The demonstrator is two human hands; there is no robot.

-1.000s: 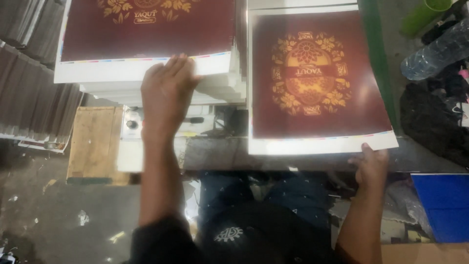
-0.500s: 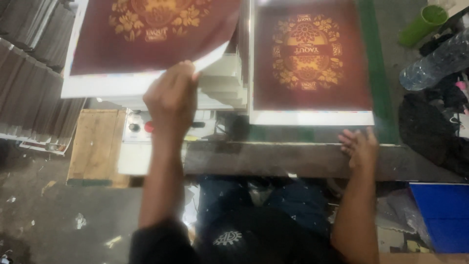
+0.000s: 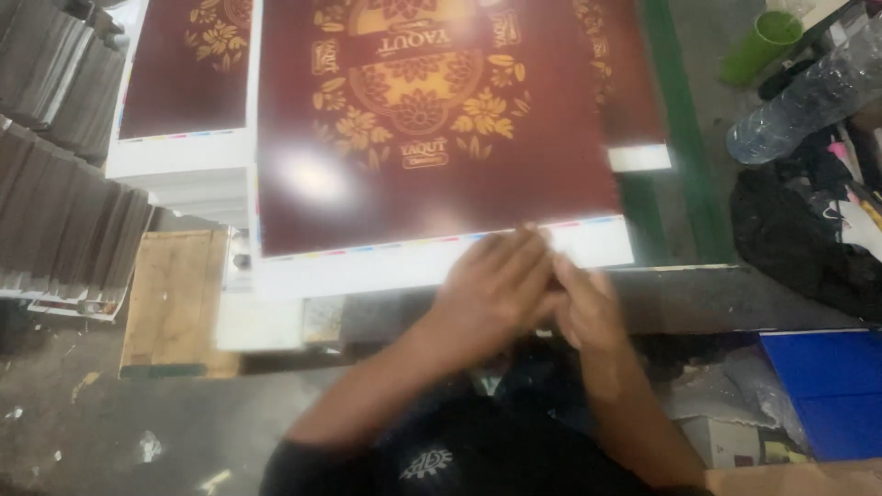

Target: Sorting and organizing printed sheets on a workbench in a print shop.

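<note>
A large maroon printed sheet (image 3: 413, 138) with gold ornament and a white margin is lifted in front of me, tilted and spanning the gap between two stacks. My left hand (image 3: 496, 285) grips its near white edge, fingers on top. My right hand (image 3: 588, 308) is pressed against the left one and pinches the same edge. The left stack of like sheets (image 3: 184, 92) shows behind the sheet's left side. The right stack (image 3: 634, 101) is mostly hidden under it, on a green-edged table (image 3: 680, 165).
Piles of grey card (image 3: 55, 211) stand at the left, with a wooden pallet (image 3: 175, 294) below them. At the right are a green cup (image 3: 763, 41), a clear plastic bottle (image 3: 808, 92), a black bag (image 3: 808, 239) and a blue box (image 3: 827, 386).
My left hand has lifted the top sheet off the left stack and carried it rightward over the right stack. My right hand left the right stack's corner and joined the left on the sheet's edge.
</note>
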